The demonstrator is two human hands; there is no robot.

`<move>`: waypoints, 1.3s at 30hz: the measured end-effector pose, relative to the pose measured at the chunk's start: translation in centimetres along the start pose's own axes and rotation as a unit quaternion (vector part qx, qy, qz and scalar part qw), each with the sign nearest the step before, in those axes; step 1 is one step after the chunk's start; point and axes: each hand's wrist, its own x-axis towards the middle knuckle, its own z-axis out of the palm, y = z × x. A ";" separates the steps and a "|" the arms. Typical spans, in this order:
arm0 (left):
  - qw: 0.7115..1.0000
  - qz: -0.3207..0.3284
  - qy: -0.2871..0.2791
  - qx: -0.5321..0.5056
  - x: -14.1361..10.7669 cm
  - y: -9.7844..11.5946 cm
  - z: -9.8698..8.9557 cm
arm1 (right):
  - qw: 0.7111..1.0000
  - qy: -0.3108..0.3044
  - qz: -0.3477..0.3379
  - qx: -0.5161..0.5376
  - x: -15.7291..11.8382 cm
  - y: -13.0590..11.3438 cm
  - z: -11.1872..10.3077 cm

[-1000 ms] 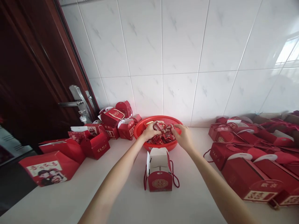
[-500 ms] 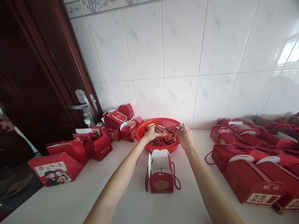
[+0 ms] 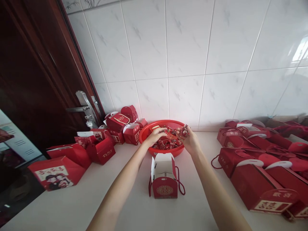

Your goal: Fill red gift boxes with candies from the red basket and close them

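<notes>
A red plastic basket [image 3: 172,153] by the wall holds many small red wrapped packets [image 3: 168,143]. Over its left side is my left hand [image 3: 156,135], fingers apart and nothing visible between them. At the basket's right side my right hand [image 3: 190,140] has its fingers around a small red packet [image 3: 184,131]. Nearer to me, between my forearms, a red gift box [image 3: 165,188] stands upright with its top open, white inside, a dark red cord handle hanging on each side.
Red boxes [image 3: 101,153] stand at the left, some open, with more [image 3: 132,133] stacked by the wall. Rows of red boxes [image 3: 260,189] fill the right side of the white table [image 3: 96,199]. A dark door with a handle [image 3: 83,109] is at the left.
My left hand has moved slightly left and no longer has a packet near its fingers. The packet in my right hand is now tilted more upright. The view has shifted slightly.
</notes>
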 end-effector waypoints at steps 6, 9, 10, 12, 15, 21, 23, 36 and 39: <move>0.998 0.047 0.040 -0.029 -0.2 -0.2 0.0 | 1.000 -0.021 0.007 -0.013 0.0 0.4 0.2; 0.996 0.062 0.044 -0.044 -0.2 -0.3 -0.1 | 0.999 -0.043 0.005 -0.030 -0.1 0.6 0.5; 0.996 0.066 0.043 -0.050 -0.2 -0.2 -0.1 | 0.998 -0.051 0.003 -0.035 -0.3 0.6 0.6; 0.995 0.075 0.037 -0.061 -0.3 0.0 -0.2 | 0.997 -0.066 -0.004 -0.045 -0.6 0.6 0.8; 0.993 0.087 0.020 -0.074 -0.5 0.3 -0.2 | 0.994 -0.091 -0.005 -0.064 -1.4 0.4 1.3; 0.992 0.095 -0.009 -0.082 -0.9 0.8 -0.2 | 0.985 -0.141 0.027 -0.096 -2.4 0.3 2.3; 0.991 0.102 -0.005 -0.083 -1.0 0.7 -0.1 | 0.984 -0.144 0.037 -0.095 -2.5 0.4 2.4; 0.982 -0.017 -0.064 0.178 0.2 -0.9 -3.9 | 0.998 -0.054 0.022 0.019 -1.1 1.1 1.7; 0.944 -0.075 -0.128 0.296 0.3 -1.6 -4.6 | 0.998 -0.048 0.028 0.030 -1.0 1.2 1.6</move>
